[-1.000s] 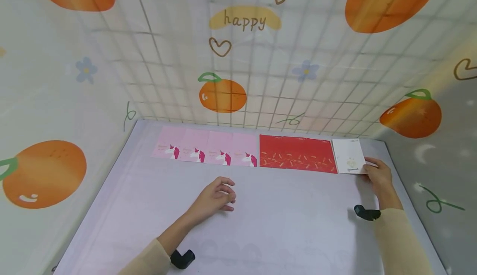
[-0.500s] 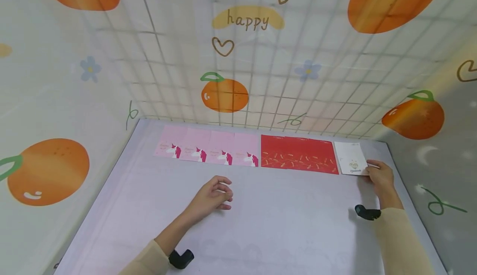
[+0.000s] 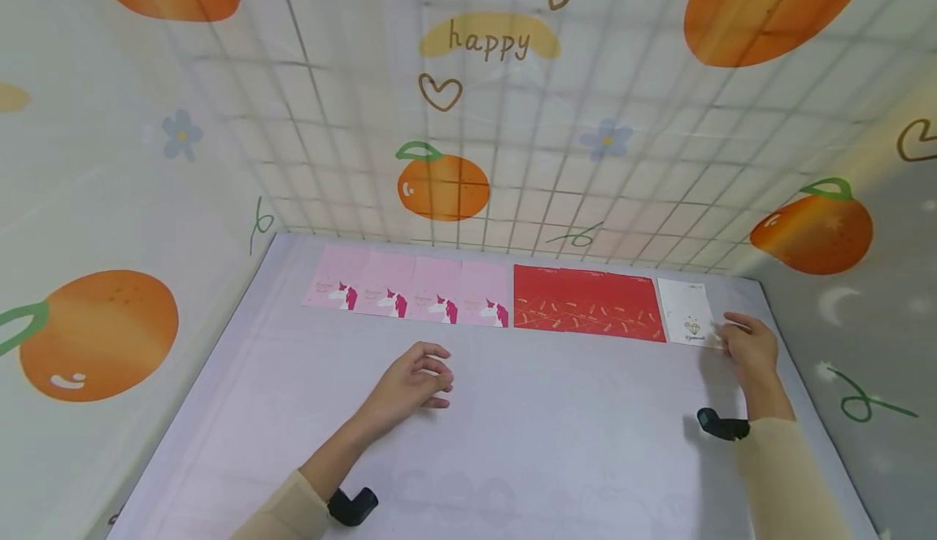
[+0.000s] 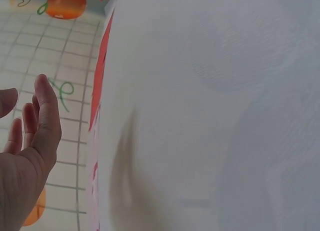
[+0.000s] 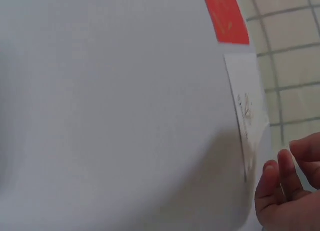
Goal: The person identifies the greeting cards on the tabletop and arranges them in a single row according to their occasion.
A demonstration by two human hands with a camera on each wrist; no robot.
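A white card (image 3: pixel 684 312) with a small gold drawing and dark lettering lies at the right end of a row of cards. My right hand (image 3: pixel 751 350) is at its lower right corner, fingers loosely bent. In the right wrist view the fingertips (image 5: pixel 270 170) are just beside the card's near end, with nothing between them. Left of the white card are overlapping red cards (image 3: pixel 586 300) with gold sprigs, then several pink unicorn cards (image 3: pixel 391 280). My left hand (image 3: pixel 410 381) is relaxed over the table in front of the pink cards, holding nothing.
The white table (image 3: pixel 512 434) meets a hanging cloth (image 3: pixel 322 117) printed with oranges and the word "happy" along its back edge. Cloth also hangs at the left and right sides. A dark camera mount (image 3: pixel 721 424) is strapped at the right wrist.
The white card's right side has come down and lies more in line with the row. My right hand has loosened at its corner. The left hand has drifted slightly left.
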